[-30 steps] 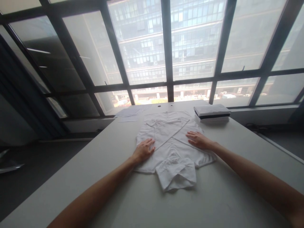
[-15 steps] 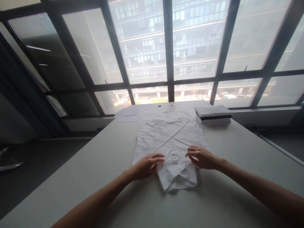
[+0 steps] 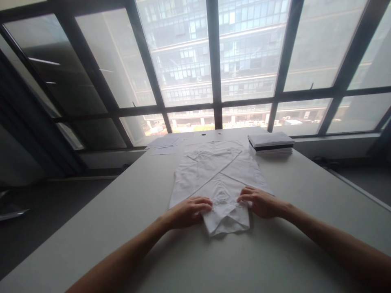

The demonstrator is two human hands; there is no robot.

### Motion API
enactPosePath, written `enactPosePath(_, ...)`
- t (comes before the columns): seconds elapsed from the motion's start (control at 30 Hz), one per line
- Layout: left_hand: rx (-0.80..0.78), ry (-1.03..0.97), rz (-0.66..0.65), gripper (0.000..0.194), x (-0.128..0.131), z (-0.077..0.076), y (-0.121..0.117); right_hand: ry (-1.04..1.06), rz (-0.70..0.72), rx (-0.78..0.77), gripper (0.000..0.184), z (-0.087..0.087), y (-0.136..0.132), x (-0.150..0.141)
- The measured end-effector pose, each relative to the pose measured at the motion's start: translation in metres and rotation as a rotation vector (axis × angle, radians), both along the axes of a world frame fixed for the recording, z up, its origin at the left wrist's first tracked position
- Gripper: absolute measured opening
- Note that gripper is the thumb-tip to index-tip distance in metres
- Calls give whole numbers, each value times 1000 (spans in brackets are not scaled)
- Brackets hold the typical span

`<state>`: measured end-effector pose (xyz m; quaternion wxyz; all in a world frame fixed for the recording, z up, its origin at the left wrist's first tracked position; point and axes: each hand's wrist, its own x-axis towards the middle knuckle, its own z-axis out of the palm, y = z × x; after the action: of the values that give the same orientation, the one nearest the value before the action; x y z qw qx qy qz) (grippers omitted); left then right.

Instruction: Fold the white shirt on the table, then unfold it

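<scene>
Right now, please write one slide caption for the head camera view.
Two hands, left and right, at a partly folded white garment on a white table.

White rectangular table [image 3: 131,203] is running toward a dark-framed, multi-pane glass window [image 3: 183,53], w/ daylight coming in bright at ctr & dimmer at the sides. Pale multi-storey bldg [image 3: 250,49] is showing outside. Dark blue fabric curtain [image 3: 33,122] is hanging at far L; dark grey floor [image 3: 73,195] is lying in shadow below; low white wall [image 3: 332,147] is running under the R-hand panes.
</scene>
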<state>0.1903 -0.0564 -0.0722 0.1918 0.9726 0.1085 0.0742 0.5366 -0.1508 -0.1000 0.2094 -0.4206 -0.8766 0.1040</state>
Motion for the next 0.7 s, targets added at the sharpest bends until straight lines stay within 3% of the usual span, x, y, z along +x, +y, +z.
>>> enactPosePath(0.2,-30,-61,-25,31,-1,-6,5,-21,25,28,58,4,-6,-5)
enactPosePath(0.37,-81,-151,-5,27,-4,-9,9,68,-11,63,28,-2,-5,-9)
enactPosePath(0.47,-98,-175,16,24,-5,-8,11,140,-45,90,22,-7,-3,-11)
enactPosePath(0.57,-85,-198,86,21,-6,-9,14,241,-130,126,23,-16,1,-13)
enactPosePath(0.7,-100,-219,277,25,-4,-20,21,356,-290,89,30,-29,9,-13)
